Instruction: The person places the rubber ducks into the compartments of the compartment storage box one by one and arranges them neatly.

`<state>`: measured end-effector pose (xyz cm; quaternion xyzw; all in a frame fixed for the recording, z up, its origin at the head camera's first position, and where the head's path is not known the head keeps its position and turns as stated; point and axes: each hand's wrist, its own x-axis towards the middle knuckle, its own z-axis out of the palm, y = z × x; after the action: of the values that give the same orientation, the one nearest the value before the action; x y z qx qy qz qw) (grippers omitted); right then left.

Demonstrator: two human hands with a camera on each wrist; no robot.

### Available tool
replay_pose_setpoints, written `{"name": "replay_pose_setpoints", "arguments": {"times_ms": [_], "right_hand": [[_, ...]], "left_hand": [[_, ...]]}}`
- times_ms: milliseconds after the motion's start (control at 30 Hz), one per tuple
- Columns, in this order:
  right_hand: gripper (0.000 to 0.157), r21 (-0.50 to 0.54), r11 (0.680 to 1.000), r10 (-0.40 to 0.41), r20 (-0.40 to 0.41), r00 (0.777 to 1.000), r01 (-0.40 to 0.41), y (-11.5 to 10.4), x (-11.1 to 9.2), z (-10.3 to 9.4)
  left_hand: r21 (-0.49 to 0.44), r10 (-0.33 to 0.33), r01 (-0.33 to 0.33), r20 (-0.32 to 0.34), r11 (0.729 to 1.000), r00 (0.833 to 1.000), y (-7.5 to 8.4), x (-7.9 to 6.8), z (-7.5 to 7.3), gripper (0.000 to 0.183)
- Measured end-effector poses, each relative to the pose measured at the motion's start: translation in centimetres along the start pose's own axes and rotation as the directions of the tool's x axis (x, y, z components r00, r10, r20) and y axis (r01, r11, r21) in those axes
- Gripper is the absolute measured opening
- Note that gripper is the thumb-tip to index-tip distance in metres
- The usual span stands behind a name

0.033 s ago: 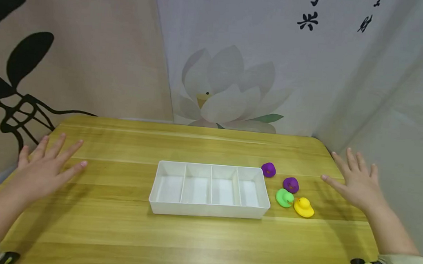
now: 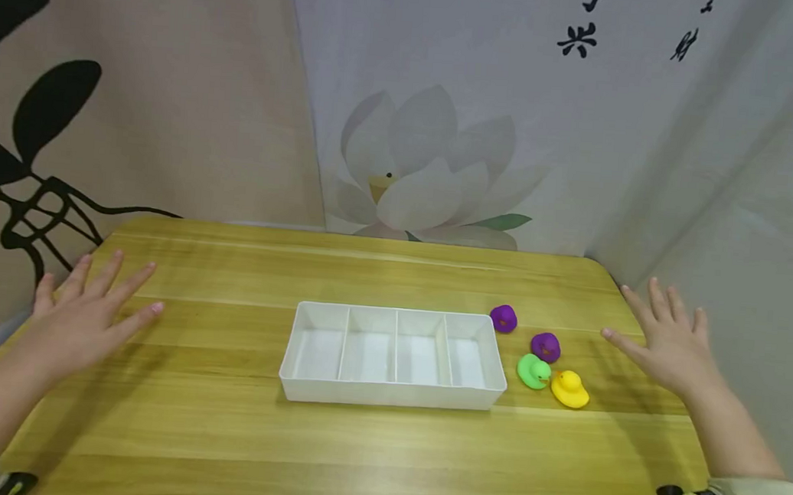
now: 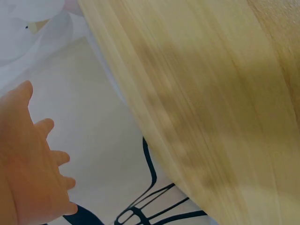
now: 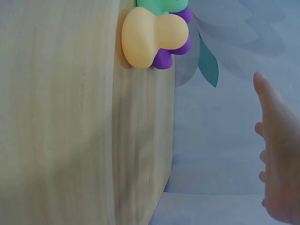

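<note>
In front of a pale curtain [image 2: 226,113], a wooden table [image 2: 381,461] is seen. Near its middle a white box [image 2: 393,395] is set upright, split by 3 dividers into 4 compartments. At the table's left side the left hand [image 2: 84,314] is held with fingers spread wide; nothing is gripped. At the right side the right hand [image 2: 676,347] is likewise splayed, with nothing held.

To the right of the box, 4 small toys are placed: a yellow duck [image 2: 570,389], a green duck [image 2: 533,371], a near purple toy [image 2: 545,348] and a far purple toy [image 2: 503,319]. The first 3 are bunched; the far purple toy is found by the box's far right corner, contact not certain. All 4 lie closer to the right hand than to the left.

Risks, as judged: if the green duck were pinched, its neighbours could be knocked, owing to the tight grouping. The far purple toy could be pressed into the box wall, or the box shoved, by fingers squeezed in at that corner. Smooth, rounded bodies could be lost from a shallow pinch. Under a low reach by the left hand, the box could be bumped, since it is placed between.
</note>
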<state>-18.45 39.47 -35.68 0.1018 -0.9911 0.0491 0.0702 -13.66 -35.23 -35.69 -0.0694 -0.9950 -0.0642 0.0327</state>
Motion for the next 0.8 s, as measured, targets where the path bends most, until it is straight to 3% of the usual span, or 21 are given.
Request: {"name": "replay_pose_setpoints", "arguments": {"times_ms": [500, 800], "right_hand": [[0.084, 0.007, 1.000, -0.002, -0.011, 1.000, 0.002, -0.5, -0.5, 0.0], [0.080, 0.041, 0.999, -0.028, -0.106, 0.994, 0.032, -1.9, -1.7, 0.3]], "left_hand": [[-0.029, -0.006, 0.006, -0.014, 1.000, 1.000, 0.5, -0.2, 0.1, 0.073], [-0.085, 0.014, -0.019, -0.068, 0.996, 0.998, 1.7, -0.3, 0.4, 0.073]]}}
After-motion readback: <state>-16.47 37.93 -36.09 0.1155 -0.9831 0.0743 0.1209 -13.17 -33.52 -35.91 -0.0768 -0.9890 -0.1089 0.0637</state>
